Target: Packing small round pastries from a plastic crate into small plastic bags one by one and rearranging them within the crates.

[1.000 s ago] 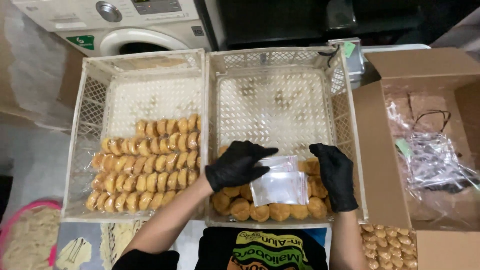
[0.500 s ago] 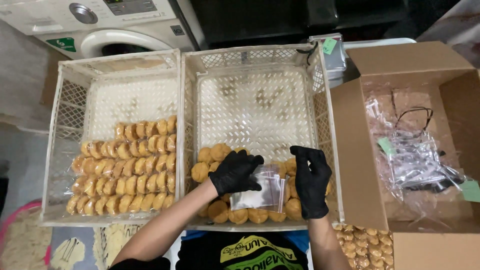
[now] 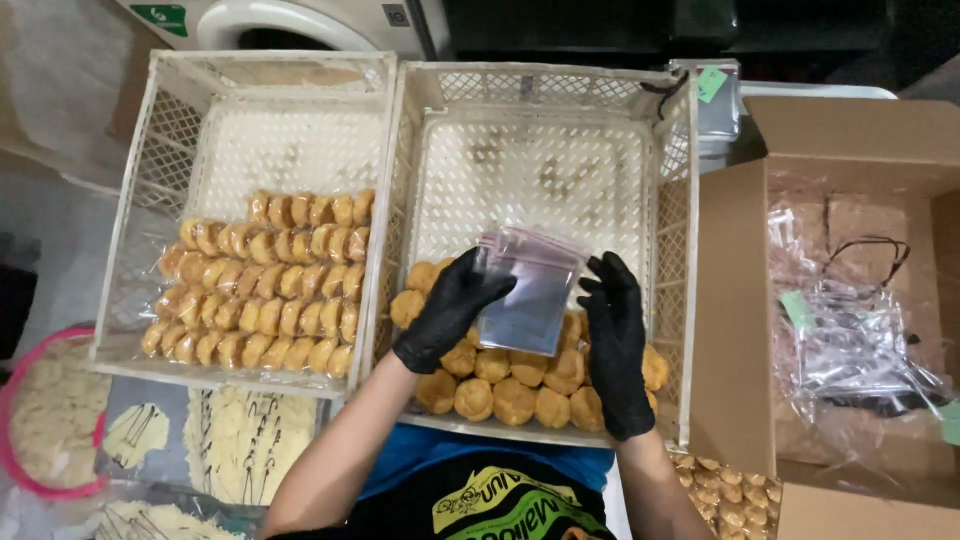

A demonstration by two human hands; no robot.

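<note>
A small clear plastic bag (image 3: pixel 530 295), with a pinkish strip along its top edge, is held up over the right crate (image 3: pixel 676 230), above the loose round golden pastries (image 3: pixel 515 385) heaped at that crate's near end. The bag is pinched at its left edge by the left hand (image 3: pixel 450 310), black-gloved, fingers closed on the film; the right hand (image 3: pixel 615 340), also gloved, is set just beside the bag's right edge with fingers half curled, and whether it actually grips the film cannot be told. Compared with half a second ago, the bag has been raised from low against the pastries and tilted up toward the camera, its mouth now uppermost, and the hands are spread a little wider; it is judged that the bag is being opened or readied for filling, with nothing seen inside it yet. Bagged pastries (image 3: pixel 265 280) are laid in neat rows in the left crate (image 3: pixel 130 250), touching one another. To the right an open cardboard box (image 3: pixel 730 300) is seen holding crumpled clear plastic (image 3: pixel 850 350). At lower left a pink-rimmed bowl (image 3: pixel 10 400) of pale shreds is partly in view, and a further tray of small pastries (image 3: pixel 730 495) shows at the lower right
</note>
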